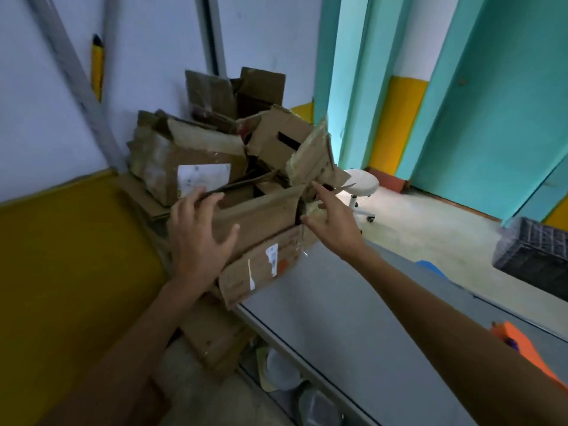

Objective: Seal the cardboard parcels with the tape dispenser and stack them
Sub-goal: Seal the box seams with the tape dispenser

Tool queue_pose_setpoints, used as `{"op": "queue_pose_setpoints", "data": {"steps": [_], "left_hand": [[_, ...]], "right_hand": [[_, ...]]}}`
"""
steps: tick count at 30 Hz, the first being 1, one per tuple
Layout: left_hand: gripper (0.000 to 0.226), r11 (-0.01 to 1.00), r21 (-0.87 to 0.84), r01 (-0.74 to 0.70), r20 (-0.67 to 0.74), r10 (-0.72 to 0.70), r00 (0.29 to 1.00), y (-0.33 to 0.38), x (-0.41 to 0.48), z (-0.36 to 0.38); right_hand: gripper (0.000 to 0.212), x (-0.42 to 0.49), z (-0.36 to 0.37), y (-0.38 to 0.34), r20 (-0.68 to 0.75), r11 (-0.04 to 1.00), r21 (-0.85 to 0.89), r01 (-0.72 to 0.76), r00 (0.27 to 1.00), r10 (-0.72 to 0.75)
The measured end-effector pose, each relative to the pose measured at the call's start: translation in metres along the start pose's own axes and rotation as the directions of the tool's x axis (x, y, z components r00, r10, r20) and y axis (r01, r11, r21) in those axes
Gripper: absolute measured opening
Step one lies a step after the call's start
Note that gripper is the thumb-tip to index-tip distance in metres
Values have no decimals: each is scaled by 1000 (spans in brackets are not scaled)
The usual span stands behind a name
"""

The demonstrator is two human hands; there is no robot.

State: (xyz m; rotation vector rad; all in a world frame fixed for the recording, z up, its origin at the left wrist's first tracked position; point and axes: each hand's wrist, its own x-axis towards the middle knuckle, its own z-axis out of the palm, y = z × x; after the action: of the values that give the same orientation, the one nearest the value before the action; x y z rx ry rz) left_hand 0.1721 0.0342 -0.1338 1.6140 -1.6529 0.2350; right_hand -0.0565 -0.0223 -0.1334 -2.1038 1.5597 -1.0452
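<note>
Your left hand (196, 238) and right hand (335, 222), fingers spread, flanked the open box (261, 219) at centre frame; it needed low, even grips.

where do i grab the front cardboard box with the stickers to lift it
Take the front box by its two ends, one hand from each side, low on the walls. Its top flap is bent and loose, so it would likely fold under load. The left hand lies at the left end; the right hand, open, hovers by the right end.
</note>
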Motion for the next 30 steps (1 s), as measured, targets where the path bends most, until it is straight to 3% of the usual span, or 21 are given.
{"op": "queue_pose_setpoints", "data": {"steps": [3,7,13,18,21,24,27,30], "left_hand": [[61,994,39,104,20,-105,994,-28,10,1],[33,981,-135,139,65,-131,989,-48,9,10],[14,959,-273,79,-108,-112,988,-45,17,-3],[27,961,-261,-91,-315,5,949,-30,17,-35],[54,968,-246,-55,-426,-57,903,-16,13,-54],[84,914,-405,-9,-400,-168,901,1,7,-72],[85,832,-552,-54,-337,-164,927,27,-2,-82],[84,788,-606,-103,-301,-108,947,69,-15,-79]], "right_hand": [[77,22,16,0,66,998,-58,-1,998,4],[69,40,34,-6,129,997,33,-76,989,71],[13,58,41,-27,-33,968,243,-61,997,71],[16,56,29,-47,-76,905,426,-20,995,57],[15,42,13,-62,-129,858,513,33,991,39],[13,27,-11,-74,-223,879,457,138,974,-37],[11,2,-45,-82,-310,859,454,235,946,-95],[14,-27,-83,-71,-402,845,473,252,915,-48]]}}
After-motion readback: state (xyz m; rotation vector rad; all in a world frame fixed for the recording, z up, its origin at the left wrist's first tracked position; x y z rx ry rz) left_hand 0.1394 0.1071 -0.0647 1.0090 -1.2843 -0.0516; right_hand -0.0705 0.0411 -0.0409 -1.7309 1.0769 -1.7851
